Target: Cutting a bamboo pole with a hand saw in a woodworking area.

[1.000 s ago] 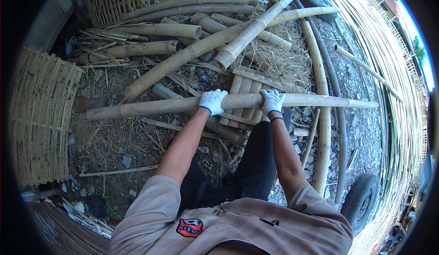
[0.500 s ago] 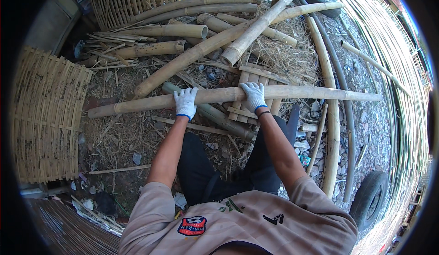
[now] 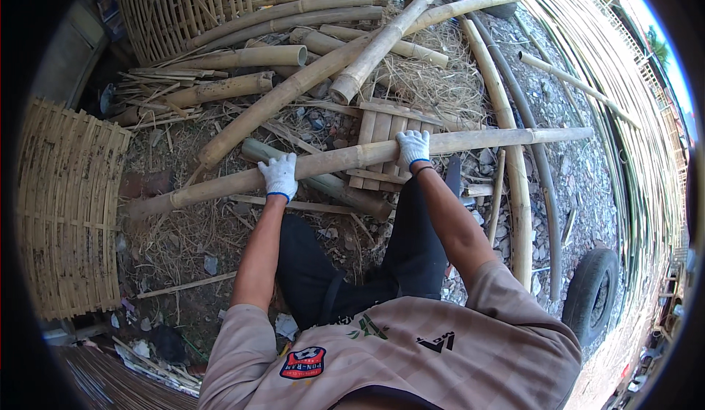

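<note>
I see bright, even daylight across the yard with only soft shadows under the bamboo poles (image 3: pixel 352 156), a washed-out glare of sky at the far right, sharp focus in the middle, and heavy fisheye bending with a black rim darkening the left and corners.

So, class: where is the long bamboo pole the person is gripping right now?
In the head view, the long bamboo pole lies crosswise at mid-frame, held by the left hand and right hand, over a small slatted panel.
</note>
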Demonstrator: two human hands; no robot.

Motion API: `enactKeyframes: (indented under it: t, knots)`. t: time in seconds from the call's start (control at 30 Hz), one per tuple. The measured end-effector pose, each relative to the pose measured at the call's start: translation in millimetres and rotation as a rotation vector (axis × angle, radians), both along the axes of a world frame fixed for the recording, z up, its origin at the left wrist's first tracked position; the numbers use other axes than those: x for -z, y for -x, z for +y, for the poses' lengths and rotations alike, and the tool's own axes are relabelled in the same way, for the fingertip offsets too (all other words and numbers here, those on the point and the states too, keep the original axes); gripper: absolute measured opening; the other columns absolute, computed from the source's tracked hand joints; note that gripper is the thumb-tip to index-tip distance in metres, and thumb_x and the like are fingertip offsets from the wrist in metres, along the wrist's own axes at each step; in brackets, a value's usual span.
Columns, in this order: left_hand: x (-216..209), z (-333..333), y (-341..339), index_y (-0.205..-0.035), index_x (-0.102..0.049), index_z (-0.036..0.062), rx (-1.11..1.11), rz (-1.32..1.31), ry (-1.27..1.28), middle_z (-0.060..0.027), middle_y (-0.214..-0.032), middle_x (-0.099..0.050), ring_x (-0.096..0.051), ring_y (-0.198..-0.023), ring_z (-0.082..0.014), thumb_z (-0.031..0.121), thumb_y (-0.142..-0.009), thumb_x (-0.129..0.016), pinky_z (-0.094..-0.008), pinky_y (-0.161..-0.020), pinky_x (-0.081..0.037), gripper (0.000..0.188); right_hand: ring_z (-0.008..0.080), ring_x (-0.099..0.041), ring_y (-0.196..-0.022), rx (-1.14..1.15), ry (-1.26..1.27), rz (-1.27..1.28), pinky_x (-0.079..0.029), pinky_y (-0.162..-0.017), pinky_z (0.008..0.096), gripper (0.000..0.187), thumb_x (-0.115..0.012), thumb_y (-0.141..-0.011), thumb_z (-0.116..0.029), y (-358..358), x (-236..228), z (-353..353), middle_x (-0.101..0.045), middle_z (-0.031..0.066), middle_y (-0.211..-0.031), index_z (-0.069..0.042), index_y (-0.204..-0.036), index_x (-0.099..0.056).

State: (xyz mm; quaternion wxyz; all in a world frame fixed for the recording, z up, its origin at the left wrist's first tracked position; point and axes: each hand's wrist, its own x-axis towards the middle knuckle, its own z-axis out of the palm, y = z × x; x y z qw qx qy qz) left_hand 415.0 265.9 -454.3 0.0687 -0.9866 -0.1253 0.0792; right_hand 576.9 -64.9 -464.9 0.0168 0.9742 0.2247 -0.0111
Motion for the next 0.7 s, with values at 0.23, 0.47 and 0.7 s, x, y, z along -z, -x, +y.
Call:
enactKeyframes:
  t: [0.23, 0.47, 0.7]
  knots:
    - [9, 11, -2, -0.135, -0.050, 0.0222, -0.042, 0.065, -0.007, -0.0065, -0.128, -0.061, -0.059, -0.122, -0.0319, 0.025, -0.073, -0.082, -0.0689, -0.105, -0.036, 0.070, 0.0262, -0.059, -0.114, -0.207, -0.262, -0.046, -0.033, -0.107, 0.0478, 0.040, -0.075, -0.077, -0.034, 41, -2, 66, -0.065, 0.0086, -0.112, -0.019, -0.113, -0.067]
    - [4, 0, -3, -0.134, -0.050, 0.0212, -0.045, 0.049, 0.010, -0.0068, -0.128, -0.060, -0.057, -0.124, -0.0317, 0.023, -0.076, -0.079, -0.0689, -0.107, -0.033, 0.065, 0.0251, -0.056, -0.117, -0.304, -0.348, -0.102, -0.032, -0.108, 0.0501, 0.053, -0.079, -0.076, -0.037, 72, -2, 104, -0.062, 0.0035, -0.121, -0.025, -0.126, -0.064]
    - [4, 21, 38, -0.133, -0.054, 0.0192, 0.028, -0.469, 0.270, -0.0079, -0.133, -0.056, -0.049, -0.130, -0.0304, 0.029, -0.065, -0.089, -0.0535, -0.116, -0.030, 0.078, 0.0281, -0.056, -0.122, -0.349, -0.355, 0.064, -0.034, -0.108, 0.0469, 0.070, -0.083, -0.070, -0.041, 55, -11, 94, -0.063, 0.0048, -0.128, -0.027, -0.134, -0.061]
